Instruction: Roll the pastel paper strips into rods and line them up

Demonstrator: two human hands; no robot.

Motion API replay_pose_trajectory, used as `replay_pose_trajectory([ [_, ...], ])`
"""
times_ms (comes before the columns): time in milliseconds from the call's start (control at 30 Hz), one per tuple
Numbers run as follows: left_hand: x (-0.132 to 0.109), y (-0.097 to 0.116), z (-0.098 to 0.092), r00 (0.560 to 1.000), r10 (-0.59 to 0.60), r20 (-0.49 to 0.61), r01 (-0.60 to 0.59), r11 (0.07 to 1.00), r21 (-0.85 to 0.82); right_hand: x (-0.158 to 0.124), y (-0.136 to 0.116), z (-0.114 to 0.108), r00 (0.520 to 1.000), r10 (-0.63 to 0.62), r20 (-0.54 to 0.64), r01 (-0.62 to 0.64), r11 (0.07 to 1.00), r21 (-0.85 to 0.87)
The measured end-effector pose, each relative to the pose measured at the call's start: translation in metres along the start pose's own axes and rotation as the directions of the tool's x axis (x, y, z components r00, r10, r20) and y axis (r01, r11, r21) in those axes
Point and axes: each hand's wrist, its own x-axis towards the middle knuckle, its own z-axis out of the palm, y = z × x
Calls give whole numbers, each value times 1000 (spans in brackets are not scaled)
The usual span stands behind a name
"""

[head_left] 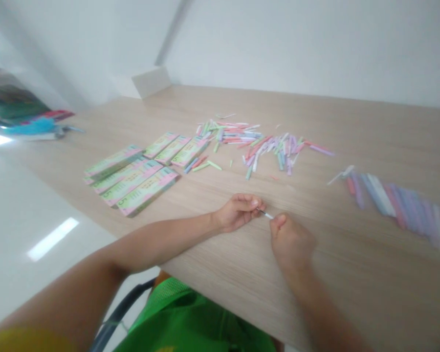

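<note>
A thin white pen piece (pixel 267 215) with a dark, narrow end spans the gap between my two hands, above the table's near side. The thumb and forefinger of my left hand (pixel 240 210) pinch its dark end. My right hand (pixel 292 239) is closed in a fist around the other end, which is hidden in the palm; this hand is slightly blurred. Beyond both hands lies a loose pile of pastel pen parts (pixel 242 134), in pink, green, blue, purple and white. To the right, a slanted row of pastel pens (pixel 407 208) lies side by side, smeared by motion.
Several green and pink boxes (pixel 139 183) lie in two rows on the left of the wooden table (pixel 205 259). A white box-like block (pixel 152 82) stands by the back wall. Blue and red items (pixel 36 124) sit at the far left. A green garment (pixel 190 318) shows below the table edge.
</note>
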Motion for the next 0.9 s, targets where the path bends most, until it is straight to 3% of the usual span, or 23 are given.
replay_pose_trajectory([
  [133, 2, -8, 3, 984, 129, -123, -114, 986, 122, 5, -4, -3, 992, 102, 76, -102, 995, -9],
  [267, 4, -18, 5, 953, 239, -186, -149, 905, 398, 10, -7, -4, 971, 201, 132, -208, 977, 38],
  [433, 2, -21, 6, 988, 157, 13, -130, 766, 629, 12, -6, -6, 953, 254, 166, -280, 947, 156],
  [600, -3, -16, 5, 981, 185, 62, -174, 686, 706, 11, -7, -12, 932, 285, 224, -346, 883, 317],
  [667, -2, 1, 2, 955, 263, 134, -254, 503, 826, 10, -5, -14, 934, 296, 200, -356, 806, 472],
  [767, 3, 46, -8, 882, 402, 244, -293, 65, 954, 5, 4, -14, 925, 358, 123, -350, 684, 640],
  [833, 7, 85, -20, 843, 516, 152, -100, -127, 987, 2, 15, -13, 929, 367, 35, -298, 692, 657],
  [900, 7, 121, -35, 780, 624, -48, 214, -195, 957, -1, 26, -10, 937, 350, -6, -267, 725, 635],
])
